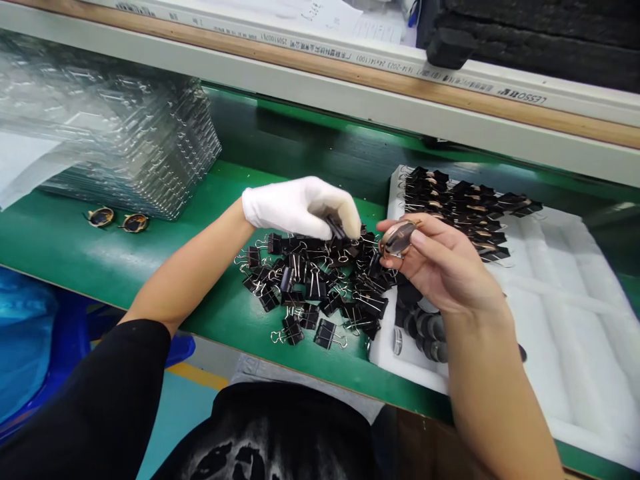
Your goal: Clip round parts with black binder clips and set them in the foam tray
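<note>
My left hand [305, 205], in a white glove, hovers over a loose pile of binder clips [316, 283]. Its thumb and fingers are closed on a black binder clip [336, 228], partly hidden by the glove. Bare and to the right, my right hand [445, 257] pinches a round gold-rimmed piece with a dark glassy face [399, 238], perhaps a watch case. The piece is tilted, and a small gap separates it from my left hand. Two similar gold-rimmed pieces [135, 222] lie on the green table at the left.
A white foam tray [560, 287] at the right carries rows of binder clips [475, 200] clamped on gold-coloured parts, plus dark round discs [430, 333]. Clear plastic trays [145, 140] are stacked at the left. A pale rail [300, 73] crosses behind the green table [210, 340].
</note>
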The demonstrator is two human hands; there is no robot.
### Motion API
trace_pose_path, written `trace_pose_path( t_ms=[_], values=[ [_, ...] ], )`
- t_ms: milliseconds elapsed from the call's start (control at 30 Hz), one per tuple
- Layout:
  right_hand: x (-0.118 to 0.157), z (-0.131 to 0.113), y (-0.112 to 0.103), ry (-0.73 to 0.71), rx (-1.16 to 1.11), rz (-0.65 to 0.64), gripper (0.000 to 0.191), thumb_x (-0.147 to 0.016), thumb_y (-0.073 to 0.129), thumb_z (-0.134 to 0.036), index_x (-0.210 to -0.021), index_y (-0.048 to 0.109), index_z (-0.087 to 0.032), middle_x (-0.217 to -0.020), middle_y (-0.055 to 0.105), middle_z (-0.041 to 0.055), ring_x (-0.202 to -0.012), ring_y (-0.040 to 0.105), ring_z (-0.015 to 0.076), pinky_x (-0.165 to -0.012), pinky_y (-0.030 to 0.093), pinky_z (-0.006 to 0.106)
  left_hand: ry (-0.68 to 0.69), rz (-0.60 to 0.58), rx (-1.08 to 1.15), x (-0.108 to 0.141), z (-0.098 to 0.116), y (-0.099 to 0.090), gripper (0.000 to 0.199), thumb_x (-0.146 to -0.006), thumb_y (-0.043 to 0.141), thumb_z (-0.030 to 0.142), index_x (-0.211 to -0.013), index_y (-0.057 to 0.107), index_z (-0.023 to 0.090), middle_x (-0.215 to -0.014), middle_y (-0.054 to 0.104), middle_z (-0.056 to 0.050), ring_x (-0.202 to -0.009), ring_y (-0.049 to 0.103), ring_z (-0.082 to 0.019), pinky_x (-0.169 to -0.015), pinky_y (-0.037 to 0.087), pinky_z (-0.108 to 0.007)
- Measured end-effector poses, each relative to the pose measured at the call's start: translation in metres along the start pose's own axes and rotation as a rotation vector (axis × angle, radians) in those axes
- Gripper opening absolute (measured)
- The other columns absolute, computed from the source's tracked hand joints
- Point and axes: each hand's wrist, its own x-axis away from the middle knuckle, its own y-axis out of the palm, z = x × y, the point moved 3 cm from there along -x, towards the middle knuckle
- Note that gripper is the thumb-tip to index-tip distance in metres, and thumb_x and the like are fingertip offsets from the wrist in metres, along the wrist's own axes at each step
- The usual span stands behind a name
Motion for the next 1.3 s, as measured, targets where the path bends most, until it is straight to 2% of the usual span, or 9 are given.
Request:
trace_pose_path(
  t_ms=[67, 267, 467, 533, 600, 700, 933, 1133, 1300],
  values=[
    [0.002, -0.001, 0.004, -0.007, 0.061, -0.060, 0.020, -0.080, 0.087, -0.037, -0.095, 0.078, -0.026, -0.118, 0.074, 0.0059, -0.078, 0.069, 0.0144, -0.062, 0.061, 0.025, -0.028, 0.104, 0.028, -0.002, 0.002, 0.001, 0.024, -0.082, 0.072, 0.031, -0.102, 0.076, 0.018, -0.101, 0.077, -0.008, -0.090, 0.073, -0.018, -0.078, 0.057, -0.028],
    [0.004, 0.007, 0.018, -0.019, 0.150, -0.196, 0.016, -0.087, 0.082, -0.034, -0.099, 0.078, -0.024, -0.098, 0.077, 0.0061, -0.086, 0.073, 0.0179, -0.070, 0.063, 0.027, -0.012, 0.312, -0.094, -0.013, 0.008, 0.025, 0.030, -0.084, 0.069, 0.027, -0.112, 0.067, 0.016, -0.109, 0.073, -0.006, -0.092, 0.068, -0.014, -0.081, 0.056, -0.026],
    [0.002, 0.010, 0.015, -0.103, 0.134, -0.099, 0.022, -0.085, 0.085, -0.035, -0.100, 0.077, -0.022, -0.099, 0.078, 0.0059, -0.084, 0.075, 0.0185, -0.080, 0.066, 0.033, -0.033, 0.563, -0.155, -0.010, 0.020, 0.028, 0.028, -0.099, 0.050, 0.038, -0.105, 0.065, 0.015, -0.092, 0.070, -0.004, -0.066, 0.057, -0.009, -0.064, 0.047, -0.024],
    [0.002, 0.007, 0.012, -0.133, 0.124, -0.083, 0.022, -0.084, 0.086, -0.035, -0.099, 0.077, -0.022, -0.098, 0.078, 0.0058, -0.084, 0.076, 0.0188, -0.078, 0.067, 0.032, -0.102, 0.540, -0.288, -0.007, 0.023, 0.024, 0.037, -0.098, 0.050, 0.048, -0.083, 0.062, 0.017, -0.074, 0.062, 0.000, -0.060, 0.048, -0.009, -0.058, 0.039, -0.025],
    [0.002, 0.003, 0.010, -0.155, 0.115, -0.087, 0.021, -0.084, 0.086, -0.034, -0.099, 0.077, -0.022, -0.096, 0.077, 0.0054, -0.082, 0.075, 0.0187, -0.076, 0.067, 0.032, -0.202, 0.383, -0.391, -0.006, 0.022, 0.024, 0.050, -0.095, 0.052, 0.056, -0.062, 0.050, 0.019, -0.059, 0.046, 0.003, -0.056, 0.038, -0.009, -0.053, 0.029, -0.026],
    [0.002, 0.000, 0.007, -0.172, 0.110, -0.085, 0.019, -0.085, 0.085, -0.034, -0.098, 0.077, -0.022, -0.092, 0.076, 0.0047, -0.079, 0.075, 0.0181, -0.073, 0.067, 0.032, -0.261, 0.255, -0.414, -0.005, 0.020, 0.029, 0.058, -0.092, 0.053, 0.061, -0.054, 0.037, 0.019, -0.055, 0.031, 0.004, -0.055, 0.029, -0.009, -0.052, 0.019, -0.028],
    [0.000, 0.002, 0.006, -0.147, 0.080, -0.102, 0.023, -0.081, 0.088, -0.036, -0.096, 0.078, -0.021, -0.090, 0.074, 0.0038, -0.075, 0.072, 0.0170, -0.073, 0.068, 0.034, -0.184, 0.293, -0.508, -0.006, 0.024, 0.038, 0.050, -0.089, 0.056, 0.058, -0.058, 0.042, 0.020, -0.055, 0.036, 0.005, -0.055, 0.030, -0.010, -0.054, 0.021, -0.028],
    [0.000, 0.002, 0.008, -0.089, 0.046, -0.110, 0.025, -0.081, 0.088, -0.038, -0.098, 0.077, -0.021, -0.088, 0.075, 0.0044, -0.073, 0.071, 0.0159, -0.069, 0.067, 0.031, -0.201, 0.357, -0.508, -0.010, 0.019, 0.038, 0.047, -0.089, 0.052, 0.050, -0.057, 0.034, 0.021, -0.055, 0.027, 0.006, -0.056, 0.025, -0.010, -0.054, 0.020, -0.028],
    [-0.006, 0.000, -0.001, -0.087, -0.109, 0.143, 0.026, -0.077, 0.091, -0.037, -0.093, 0.074, -0.023, -0.107, 0.075, 0.0037, -0.089, 0.073, 0.0161, -0.084, 0.067, 0.031, -0.277, 0.435, -0.448, -0.012, 0.017, 0.033, 0.046, -0.086, 0.053, 0.043, -0.056, 0.027, 0.021, -0.055, 0.025, 0.005, -0.054, 0.025, -0.009, -0.052, 0.019, -0.028]
  ],
)
